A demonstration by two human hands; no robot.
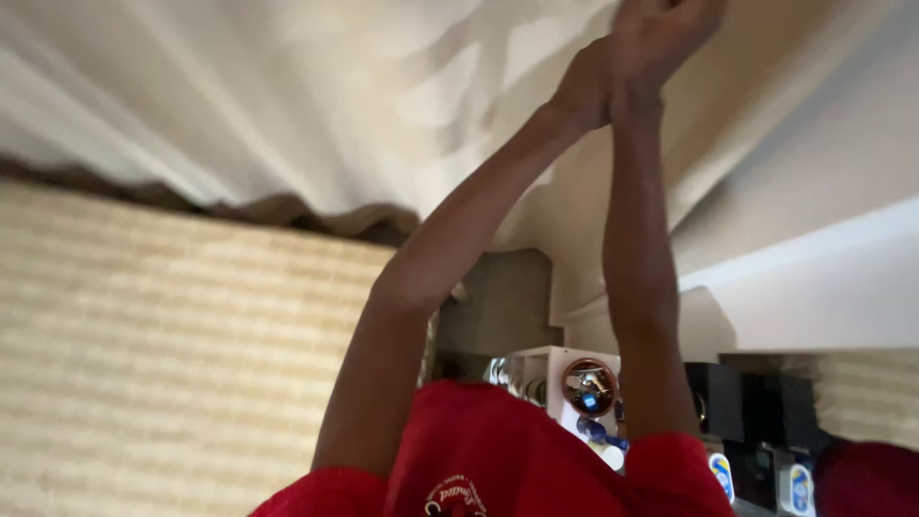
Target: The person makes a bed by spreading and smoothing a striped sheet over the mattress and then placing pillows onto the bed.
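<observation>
Both my arms stretch out from my red shirt (498, 460) toward the top of the view. My left hand (586, 84) and my right hand (665, 29) meet there, pressed close together against a white draped fabric (287, 105). The frame's top edge cuts off the fingers, and the right hand partly covers the left. The fingers look curled, but whether they grip the fabric is hidden.
A beige woven surface (144, 364) fills the left side below the fabric's dark wavy hem. Behind my shirt stands a white shelf unit (546, 369) with a round copper-coloured object (589, 386). Black boxes (756, 412) sit to its right under a white ledge (814, 287).
</observation>
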